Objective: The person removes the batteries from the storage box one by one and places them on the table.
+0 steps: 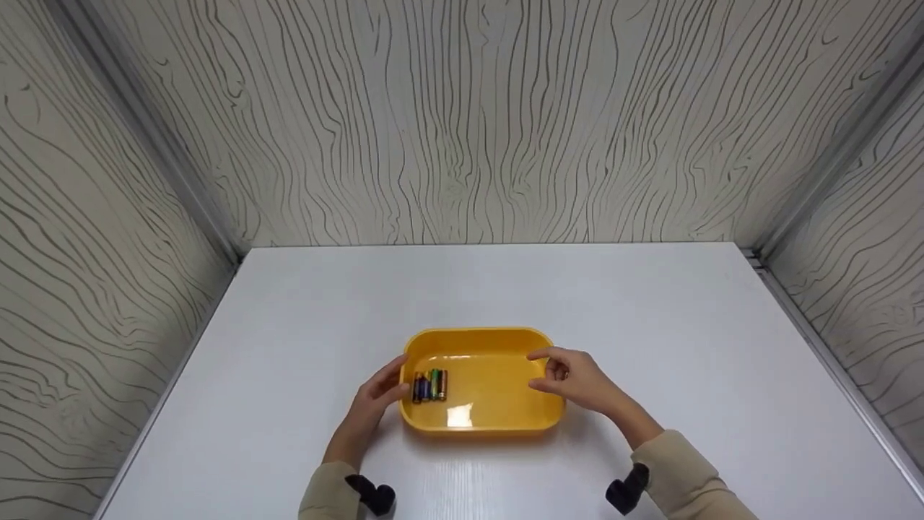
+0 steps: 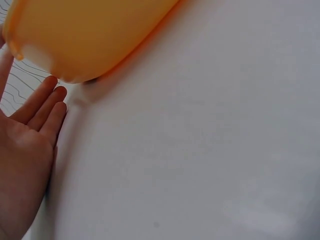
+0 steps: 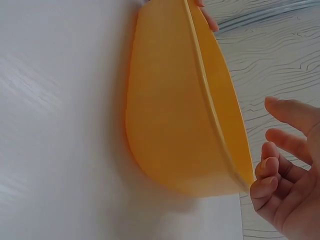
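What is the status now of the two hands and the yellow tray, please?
Left hand open, fingers at tray's left rim. Right hand open, loosely curled over the right rim, holding nothing. Yellow tray flat on white table, batteries inside at left. Nothing in the way.

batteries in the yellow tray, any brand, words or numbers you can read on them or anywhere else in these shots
None can be read.
Batteries: coloured wrappers in blue, green and copper tones, but any print is too small and blurred to read.
Yellow tray: plain in all three views, no label or marking.
Table and patterned walls: only wavy lines, no text or signs.
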The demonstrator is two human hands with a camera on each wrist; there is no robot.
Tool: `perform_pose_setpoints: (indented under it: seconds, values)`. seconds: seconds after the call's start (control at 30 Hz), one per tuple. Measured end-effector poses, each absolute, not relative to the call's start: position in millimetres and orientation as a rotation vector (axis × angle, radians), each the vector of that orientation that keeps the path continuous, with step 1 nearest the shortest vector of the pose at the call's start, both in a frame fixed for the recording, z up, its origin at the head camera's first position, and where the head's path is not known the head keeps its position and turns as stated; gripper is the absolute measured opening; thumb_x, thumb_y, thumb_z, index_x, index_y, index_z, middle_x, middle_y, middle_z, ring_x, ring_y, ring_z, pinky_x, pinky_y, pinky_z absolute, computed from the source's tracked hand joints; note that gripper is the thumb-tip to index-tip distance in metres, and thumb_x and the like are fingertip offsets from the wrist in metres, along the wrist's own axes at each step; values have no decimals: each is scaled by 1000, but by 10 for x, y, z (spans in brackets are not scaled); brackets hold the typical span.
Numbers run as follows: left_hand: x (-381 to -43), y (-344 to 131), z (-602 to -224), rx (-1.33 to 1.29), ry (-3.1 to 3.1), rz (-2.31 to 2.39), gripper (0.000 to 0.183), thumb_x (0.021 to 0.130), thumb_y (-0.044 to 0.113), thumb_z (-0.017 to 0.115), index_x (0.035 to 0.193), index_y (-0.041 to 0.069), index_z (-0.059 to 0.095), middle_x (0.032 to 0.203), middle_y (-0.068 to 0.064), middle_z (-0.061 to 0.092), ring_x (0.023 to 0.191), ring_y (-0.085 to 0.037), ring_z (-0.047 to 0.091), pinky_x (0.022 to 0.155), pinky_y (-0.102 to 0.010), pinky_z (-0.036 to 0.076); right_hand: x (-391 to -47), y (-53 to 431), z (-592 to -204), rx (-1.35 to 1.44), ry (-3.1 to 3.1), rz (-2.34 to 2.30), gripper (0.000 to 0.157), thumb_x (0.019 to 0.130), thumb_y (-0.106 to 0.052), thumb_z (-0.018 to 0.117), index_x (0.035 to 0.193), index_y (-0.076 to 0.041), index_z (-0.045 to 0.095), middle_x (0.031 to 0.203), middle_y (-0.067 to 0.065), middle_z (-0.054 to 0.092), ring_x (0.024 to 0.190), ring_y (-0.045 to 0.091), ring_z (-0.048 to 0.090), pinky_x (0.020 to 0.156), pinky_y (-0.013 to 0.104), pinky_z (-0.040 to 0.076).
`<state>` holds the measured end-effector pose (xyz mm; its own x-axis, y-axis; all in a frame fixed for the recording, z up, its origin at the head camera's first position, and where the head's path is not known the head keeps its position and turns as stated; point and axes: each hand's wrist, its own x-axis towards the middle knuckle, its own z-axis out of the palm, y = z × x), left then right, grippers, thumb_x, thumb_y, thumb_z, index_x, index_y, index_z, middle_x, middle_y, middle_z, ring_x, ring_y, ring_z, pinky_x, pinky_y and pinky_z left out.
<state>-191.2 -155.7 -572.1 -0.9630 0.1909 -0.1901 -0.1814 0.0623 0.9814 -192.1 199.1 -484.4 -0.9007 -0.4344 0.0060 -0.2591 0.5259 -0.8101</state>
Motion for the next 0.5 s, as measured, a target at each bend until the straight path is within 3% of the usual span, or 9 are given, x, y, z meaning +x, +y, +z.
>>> perform_pose_setpoints:
  seconds: [0.27, 0.5]
  values:
    - [-1921, -1560, -5716, 0, 2071, 1988, 60, 93, 30, 63, 147, 19, 41, 154, -9, 41, 142, -30, 39, 122, -56, 21, -1907, 1710, -4857, -680, 2509, -1346, 40, 87, -23, 70, 118, 1, 62, 76, 12, 61, 61, -2, 45, 57, 12, 42]
    - [-1928, -1562, -5738, 21, 2055, 2009, 61, 92, 29, 63, 147, 17, 40, 155, -9, 39, 143, -29, 38, 123, -54, 21, -1885, 1530, -4944, -713, 2445, -1357, 43, 88, -21, 70, 120, 6, 60, 76, 15, 60, 62, -2, 44, 58, 12, 41]
